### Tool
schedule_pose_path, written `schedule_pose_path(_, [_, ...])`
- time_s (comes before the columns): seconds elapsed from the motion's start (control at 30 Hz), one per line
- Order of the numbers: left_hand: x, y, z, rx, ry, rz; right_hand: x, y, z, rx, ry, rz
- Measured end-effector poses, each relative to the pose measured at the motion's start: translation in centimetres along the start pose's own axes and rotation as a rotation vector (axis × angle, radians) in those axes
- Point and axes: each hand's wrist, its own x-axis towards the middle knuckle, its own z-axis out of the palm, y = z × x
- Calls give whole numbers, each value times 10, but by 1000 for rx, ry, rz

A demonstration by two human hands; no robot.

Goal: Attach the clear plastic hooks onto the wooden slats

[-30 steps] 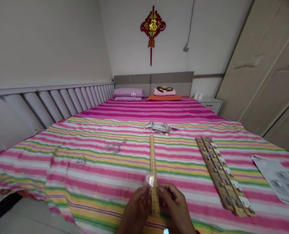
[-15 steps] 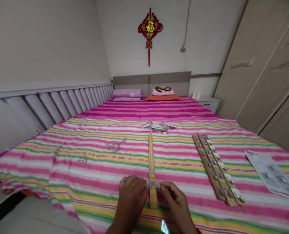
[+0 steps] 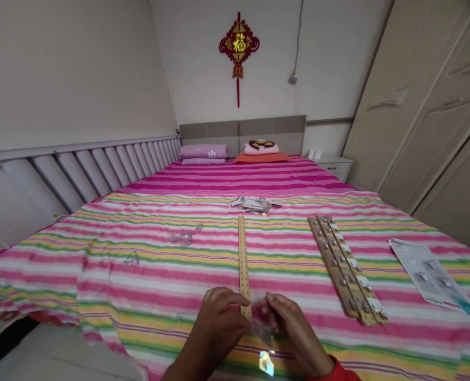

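A small clear plastic bag (image 3: pixel 262 332) is stretched between my two hands, low over the near end of a perforated wooden strip (image 3: pixel 243 254). My left hand (image 3: pixel 222 324) grips its left edge with curled fingers, just left of the strip. On the other side my right hand (image 3: pixel 291 327), thumb and fingertips pinched, holds the bag's right part. The bag's contents are too blurred to make out. A shiny clear film piece (image 3: pixel 265 364) lies on the striped cloth (image 3: pixel 159 296) below the hands.
Perforated strips carrying metal pieces and white discs (image 3: pixel 348 270) lie to the right. Beyond them is a clear package (image 3: pixel 429 275) with round metal parts. Small clear packets (image 3: pixel 183 238) and a thin wire-like tangle (image 3: pixel 132 260) lie left; a bagged bundle (image 3: pixel 253 204) sits farther back.
Both hands have come nearer to me, bringing the clear bag down from across the strip towards its near end. The bag now hangs tilted. The view has shifted slightly.
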Motion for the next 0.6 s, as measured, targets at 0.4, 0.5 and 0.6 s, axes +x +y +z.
schedule_pose_path(0.4, [-7,-14,15,-239,-108,-135,-8,-3,-4,106,-374,278])
schedule_pose_path(0.5, [-9,-15,17,-252,-119,-172,-6,-1,-3,122,-348,280])
schedule_pose_path(0.6, [-8,-15,24,-352,-88,-315,-4,2,-1,109,-265,253])
